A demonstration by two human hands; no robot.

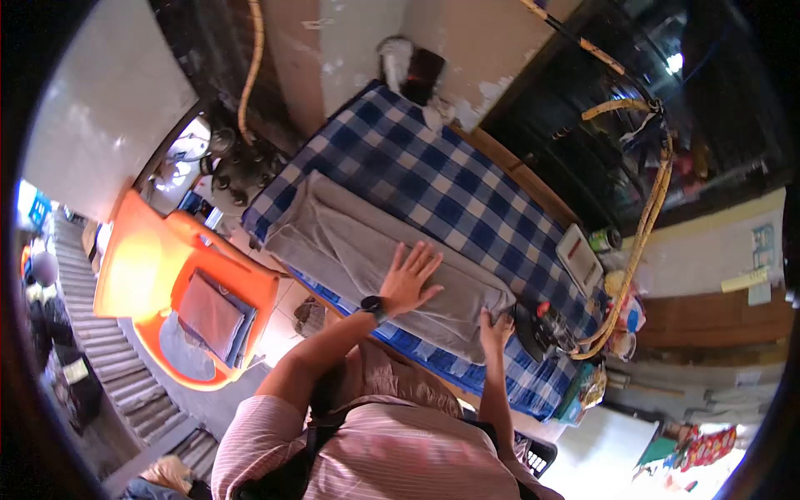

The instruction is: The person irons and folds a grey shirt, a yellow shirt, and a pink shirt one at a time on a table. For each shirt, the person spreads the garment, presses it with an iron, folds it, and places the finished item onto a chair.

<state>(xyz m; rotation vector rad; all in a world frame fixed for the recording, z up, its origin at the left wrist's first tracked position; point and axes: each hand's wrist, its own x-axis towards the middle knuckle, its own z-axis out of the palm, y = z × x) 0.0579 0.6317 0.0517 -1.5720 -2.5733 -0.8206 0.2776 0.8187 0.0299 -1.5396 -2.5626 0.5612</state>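
A grey cloth (358, 229), folded into a long strip, lies across a blue-and-white checked cover (442, 183) on the table. My left hand (408, 279), with a dark watch on its wrist, rests flat on the cloth's middle, fingers spread. At the right end of the strip, my right hand (497, 327) has its thumb on top and its fingers bent around the edge, gripping the cloth. Just right of that hand is a dark clothes iron (535, 329) with a red part on it.
An orange chair (250, 287) at left holds folded clothes (212, 315). A yellow-and-black cord (654, 204) hangs at right, down towards the iron. A white flat device (579, 260) and a can (605, 241) stand at the table's right edge. A wall borders the far side.
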